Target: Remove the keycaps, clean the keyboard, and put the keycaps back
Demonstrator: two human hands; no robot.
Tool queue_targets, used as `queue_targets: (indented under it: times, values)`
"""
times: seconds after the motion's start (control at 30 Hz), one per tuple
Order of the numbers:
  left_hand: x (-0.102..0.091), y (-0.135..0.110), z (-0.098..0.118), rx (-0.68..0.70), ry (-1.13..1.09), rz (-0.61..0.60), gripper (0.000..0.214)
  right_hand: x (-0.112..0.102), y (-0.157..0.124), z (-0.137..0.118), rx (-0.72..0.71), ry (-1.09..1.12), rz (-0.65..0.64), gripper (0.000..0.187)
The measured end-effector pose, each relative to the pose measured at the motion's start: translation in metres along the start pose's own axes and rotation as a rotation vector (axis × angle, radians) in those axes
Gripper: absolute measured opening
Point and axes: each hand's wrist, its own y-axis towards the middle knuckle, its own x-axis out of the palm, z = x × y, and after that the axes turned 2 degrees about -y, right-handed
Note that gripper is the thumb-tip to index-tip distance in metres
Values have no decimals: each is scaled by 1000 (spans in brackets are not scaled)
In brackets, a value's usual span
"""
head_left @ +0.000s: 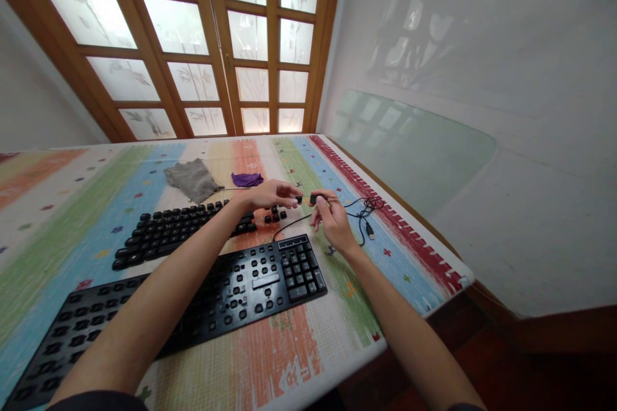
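My left hand [276, 194] pinches a small black keycap [299, 200] above the table. Close by on the right, my right hand [332, 217] grips another black keycap [313, 199]; something thin seems to show by its fingers, too fine to make out. Below my hands lies a black keyboard [241, 276], its main area stripped to bare switch mounts, partly hidden by my left forearm. Keys still sit on its number pad [301, 273]. Behind the keyboard, loose black keycaps [166, 231] stand in rows, with a few separate keycaps [276, 215] under my left hand.
A grey cloth [191, 180] and a purple cloth [247, 179] lie farther back. The coiled keyboard cable [371, 204] rests at right, its USB plug [370, 231] towards me. A striped tablecloth [270, 353] covers the table, which ends near the white wall [530, 218].
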Motion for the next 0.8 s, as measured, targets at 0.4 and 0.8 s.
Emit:
queue_targets:
  times: [0.4, 0.8]
  values:
    - [10, 7, -2, 107, -22, 67, 44, -1, 1, -3, 19, 74, -35, 35]
    - [19, 1, 2, 168, 93, 138, 47, -4, 3, -1, 39, 56, 43, 42]
